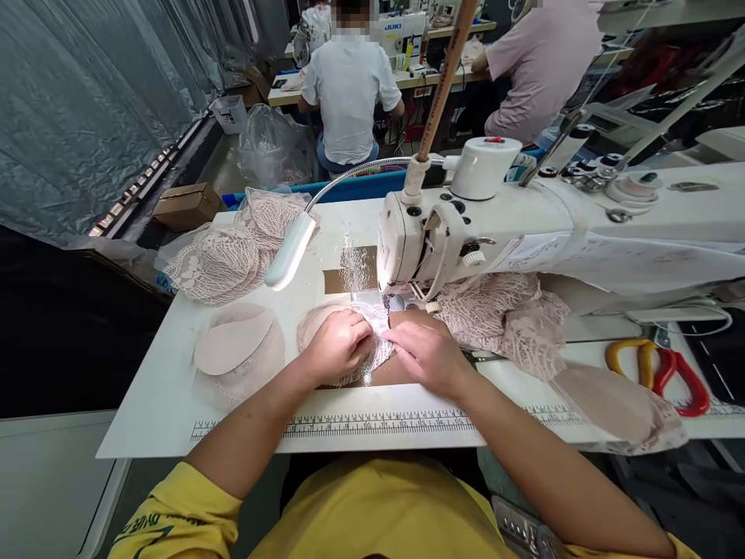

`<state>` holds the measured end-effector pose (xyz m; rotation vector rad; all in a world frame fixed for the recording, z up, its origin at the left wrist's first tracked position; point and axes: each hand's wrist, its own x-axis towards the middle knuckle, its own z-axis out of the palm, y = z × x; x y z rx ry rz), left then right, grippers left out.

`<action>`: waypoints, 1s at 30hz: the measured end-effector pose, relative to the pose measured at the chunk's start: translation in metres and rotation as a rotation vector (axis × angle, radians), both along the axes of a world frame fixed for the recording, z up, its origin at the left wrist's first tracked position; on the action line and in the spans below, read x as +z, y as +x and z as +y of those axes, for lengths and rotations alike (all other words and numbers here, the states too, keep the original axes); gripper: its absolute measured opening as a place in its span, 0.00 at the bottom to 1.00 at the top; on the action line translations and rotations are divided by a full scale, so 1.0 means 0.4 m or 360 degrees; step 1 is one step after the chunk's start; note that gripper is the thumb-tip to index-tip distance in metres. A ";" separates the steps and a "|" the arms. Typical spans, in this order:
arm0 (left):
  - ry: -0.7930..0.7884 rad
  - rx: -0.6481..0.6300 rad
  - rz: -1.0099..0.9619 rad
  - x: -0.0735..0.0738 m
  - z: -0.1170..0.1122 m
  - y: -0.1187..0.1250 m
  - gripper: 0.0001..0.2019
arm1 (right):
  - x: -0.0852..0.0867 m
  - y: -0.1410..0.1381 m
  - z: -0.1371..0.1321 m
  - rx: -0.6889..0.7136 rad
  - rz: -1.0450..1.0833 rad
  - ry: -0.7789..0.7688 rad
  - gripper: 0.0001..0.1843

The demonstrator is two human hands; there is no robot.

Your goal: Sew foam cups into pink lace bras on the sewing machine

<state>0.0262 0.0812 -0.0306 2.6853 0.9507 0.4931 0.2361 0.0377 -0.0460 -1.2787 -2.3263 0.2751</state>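
Sewing machines [524,217] and seated co-workers [352,101] mark a sewing workshop.

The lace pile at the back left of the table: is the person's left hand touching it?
No, the left hand is on a separate lace piece, clearly apart from the lace pile.

Left hand [343,344] and right hand [427,349] on pale pink lace [379,352] before white sewing machine [535,203]

A white worktop [168,365] lies beneath the left grip [341,341], with blue-grey sheeting [116,93] hanging well left of it and a yellowish worktop [282,96] standing far beyond.
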 end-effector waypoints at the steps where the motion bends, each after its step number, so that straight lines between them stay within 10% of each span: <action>1: -0.0024 0.0009 -0.0024 0.001 0.001 -0.002 0.08 | -0.002 -0.001 -0.001 0.0044 -0.0047 -0.0015 0.16; 10: -0.0302 0.0081 -0.0251 0.010 0.011 -0.018 0.08 | 0.021 0.001 -0.011 0.0094 -0.0322 -0.0065 0.14; 18: -0.0080 -0.0290 -0.0068 -0.005 -0.007 -0.023 0.10 | 0.024 0.010 -0.070 0.0139 -0.0562 -0.0072 0.18; 30: 0.0077 -0.0332 0.0049 -0.011 -0.032 0.000 0.15 | 0.011 0.008 -0.087 0.0068 -0.0440 -0.0037 0.19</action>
